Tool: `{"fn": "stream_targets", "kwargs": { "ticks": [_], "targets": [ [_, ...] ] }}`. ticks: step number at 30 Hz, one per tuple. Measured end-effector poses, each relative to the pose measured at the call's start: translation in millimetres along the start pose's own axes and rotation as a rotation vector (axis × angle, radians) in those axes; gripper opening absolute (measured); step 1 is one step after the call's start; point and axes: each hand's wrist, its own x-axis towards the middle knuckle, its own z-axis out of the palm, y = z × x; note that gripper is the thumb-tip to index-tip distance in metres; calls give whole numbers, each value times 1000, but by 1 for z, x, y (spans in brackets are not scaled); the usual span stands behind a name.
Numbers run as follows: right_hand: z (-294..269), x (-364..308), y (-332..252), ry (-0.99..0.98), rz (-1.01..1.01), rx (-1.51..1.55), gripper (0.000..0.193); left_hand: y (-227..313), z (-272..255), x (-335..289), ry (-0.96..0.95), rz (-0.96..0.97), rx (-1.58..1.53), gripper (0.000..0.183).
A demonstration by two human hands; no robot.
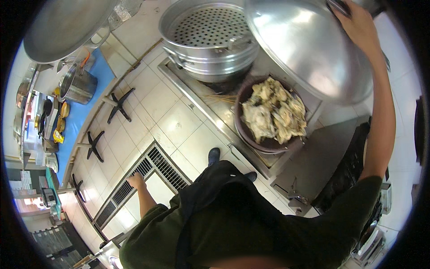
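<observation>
- your right hand (359, 28) is raised at the far right, its fingers wrapped around the dark handle (339, 6) of the lid (309, 49).
- the lid, big, domed and silvery, is tilted at the far right, its shiny outer side in view; you cannot tell if its edge touches anything.
- your left hand (137, 180) hangs at your left, above the floor (174, 127) and its drain grate (165, 167); the fingers look curled, but you cannot tell how tightly.
- left of the lid stands the round metal steamer (210, 64), a plate full of holes (206, 27) showing inside.
- nearer than the steamer, the brown bowl (286, 147) sits on the steel surface (215, 115), heaped with pale, ragged food (273, 112).
- thin sticks (224, 97) lie left of the bowl.
- at the far left, a metal pot (83, 87) stands on a blue surface (80, 117).
</observation>
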Motion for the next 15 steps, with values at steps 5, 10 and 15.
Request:
{"fn": "stream_targets", "kwargs": {
  "ticks": [5, 10, 15],
  "targets": [
    [30, 102, -153, 53, -18, 197, 38, -8, -14, 24, -42, -188, -167, 28],
    [96, 167, -241, -88, -102, 286, 29, -41, -30, 53, -53, -259, -112, 29],
    [158, 172, -286, -154, -124, 333, 33, -60, -49, 64, 43, -272, -89, 29]
  ]
}}
